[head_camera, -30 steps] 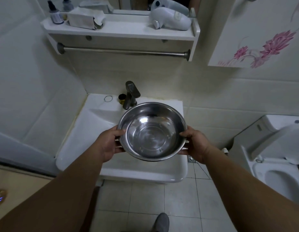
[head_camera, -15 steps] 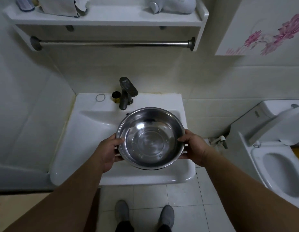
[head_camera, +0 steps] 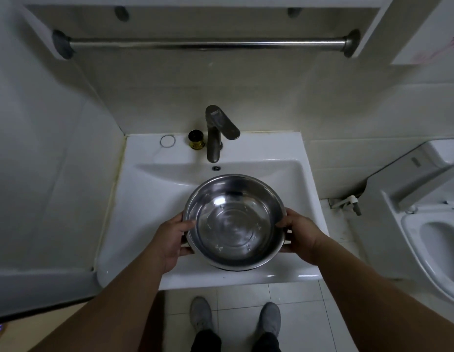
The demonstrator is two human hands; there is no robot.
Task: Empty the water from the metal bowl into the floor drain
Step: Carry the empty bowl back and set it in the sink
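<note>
Nearest, at the bottom centre of the frame, two grey shoes (head_camera: 235, 316) stand on the pale tiled floor (head_camera: 248, 301). Above them both forearms reach up the frame to the metal bowl (head_camera: 234, 221), which is held level over the front right part of the white washbasin (head_camera: 149, 199). The left hand (head_camera: 173, 237) grasps the bowl's left rim, thumb over the edge and fingers curled beneath; the right hand (head_camera: 300, 236) grasps the right rim the same way. Clear water lies shallow in the bowl's bottom. Beyond it the dark faucet (head_camera: 216, 133) stands at the basin's back edge, with a small gold-based bottle (head_camera: 196, 140) just to its left. At right, a toilet (head_camera: 434, 237). Along the top runs a towel bar (head_camera: 205, 44).
</note>
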